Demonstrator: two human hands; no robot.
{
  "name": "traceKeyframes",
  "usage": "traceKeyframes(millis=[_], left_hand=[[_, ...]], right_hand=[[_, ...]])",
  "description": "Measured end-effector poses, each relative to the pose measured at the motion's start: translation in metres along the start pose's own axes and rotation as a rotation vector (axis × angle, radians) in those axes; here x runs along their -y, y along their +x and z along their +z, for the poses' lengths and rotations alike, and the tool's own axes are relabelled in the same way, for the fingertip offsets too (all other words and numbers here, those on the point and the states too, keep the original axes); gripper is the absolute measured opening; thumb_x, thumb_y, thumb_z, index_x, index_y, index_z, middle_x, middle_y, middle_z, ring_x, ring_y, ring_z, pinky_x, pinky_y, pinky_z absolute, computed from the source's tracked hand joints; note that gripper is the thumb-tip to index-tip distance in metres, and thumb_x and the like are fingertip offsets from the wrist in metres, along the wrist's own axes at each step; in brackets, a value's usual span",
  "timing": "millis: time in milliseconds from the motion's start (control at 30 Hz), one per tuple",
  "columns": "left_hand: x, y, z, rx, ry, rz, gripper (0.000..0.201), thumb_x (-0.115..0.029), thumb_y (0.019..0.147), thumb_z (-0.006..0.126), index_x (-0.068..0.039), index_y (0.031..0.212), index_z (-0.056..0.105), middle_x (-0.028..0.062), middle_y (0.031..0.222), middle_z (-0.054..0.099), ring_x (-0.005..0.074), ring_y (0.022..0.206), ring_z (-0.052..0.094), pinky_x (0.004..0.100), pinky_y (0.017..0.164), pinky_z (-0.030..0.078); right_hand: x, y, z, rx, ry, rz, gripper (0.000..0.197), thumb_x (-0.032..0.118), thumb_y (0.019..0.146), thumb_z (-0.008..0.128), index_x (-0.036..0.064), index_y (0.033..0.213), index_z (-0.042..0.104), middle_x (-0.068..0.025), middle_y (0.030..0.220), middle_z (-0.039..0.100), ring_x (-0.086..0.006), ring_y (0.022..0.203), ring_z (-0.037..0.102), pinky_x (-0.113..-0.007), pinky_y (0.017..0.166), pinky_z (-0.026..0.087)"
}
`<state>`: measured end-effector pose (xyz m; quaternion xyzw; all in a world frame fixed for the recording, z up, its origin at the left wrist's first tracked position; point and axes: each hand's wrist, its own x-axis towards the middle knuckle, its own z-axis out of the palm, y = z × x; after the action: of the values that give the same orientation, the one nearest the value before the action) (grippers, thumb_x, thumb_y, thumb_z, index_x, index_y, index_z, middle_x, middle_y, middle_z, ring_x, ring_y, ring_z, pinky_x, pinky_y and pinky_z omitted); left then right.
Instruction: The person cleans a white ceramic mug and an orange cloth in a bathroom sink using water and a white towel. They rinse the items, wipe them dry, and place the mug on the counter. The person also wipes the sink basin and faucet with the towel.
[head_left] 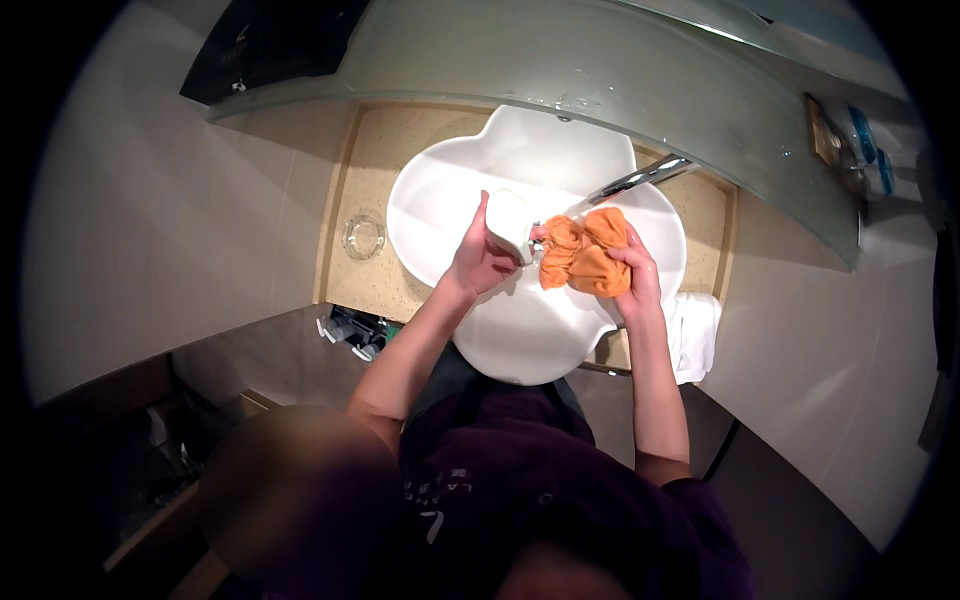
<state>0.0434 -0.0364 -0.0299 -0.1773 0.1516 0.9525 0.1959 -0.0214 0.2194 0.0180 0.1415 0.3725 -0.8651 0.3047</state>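
Over the white basin (425, 190), my left hand (480, 255) is wrapped round a white container (510, 222). The container is tilted, and a small shiny part at its end faces the cloth; whether that is a pump or a spout I cannot make out. My right hand (640, 275) grips a bunched orange cloth (597, 265), its fingers closed on the cloth's right side. Cloth and container end are close together, perhaps touching. Just beyond the cloth, the chrome faucet (640, 180) reaches in from the upper right.
A frosted glass shelf (480, 70) spans the far side above the basin. On the speckled counter (345, 285) sits a round glass dish (363, 237) at left. A folded white towel (693, 335) hangs at the right front edge. Small bottles (350, 330) stand below the counter at left.
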Motion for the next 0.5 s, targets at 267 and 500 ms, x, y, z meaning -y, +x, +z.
traceKeyframes(millis=[267,500], left_hand=[[0.027,0.038,-0.014,-0.053,-0.065,-0.157,0.076,-0.062,0.106,0.036,0.003,0.142,0.051,0.0219,0.108,0.071,0.0299,0.088,0.073,0.0247,0.051,0.051],[0.02,0.082,-0.015,-0.023,-0.044,-0.372,0.058,-0.048,0.107,0.041,0.004,0.124,0.06,0.0224,0.104,0.07,0.0255,0.085,0.073,0.0138,0.04,0.046]], right_hand=[[-0.007,-0.055,-0.017,-0.094,-0.062,0.016,0.066,-0.006,0.085,0.051,-0.0028,0.15,0.041,-0.019,0.143,0.055,-0.03,0.129,0.058,-0.04,0.112,0.047],[-0.013,-0.061,-0.022,-0.123,-0.029,-0.065,0.064,-0.004,0.085,0.053,-0.006,0.148,0.042,-0.0197,0.141,0.057,-0.03,0.129,0.059,-0.04,0.112,0.047]])
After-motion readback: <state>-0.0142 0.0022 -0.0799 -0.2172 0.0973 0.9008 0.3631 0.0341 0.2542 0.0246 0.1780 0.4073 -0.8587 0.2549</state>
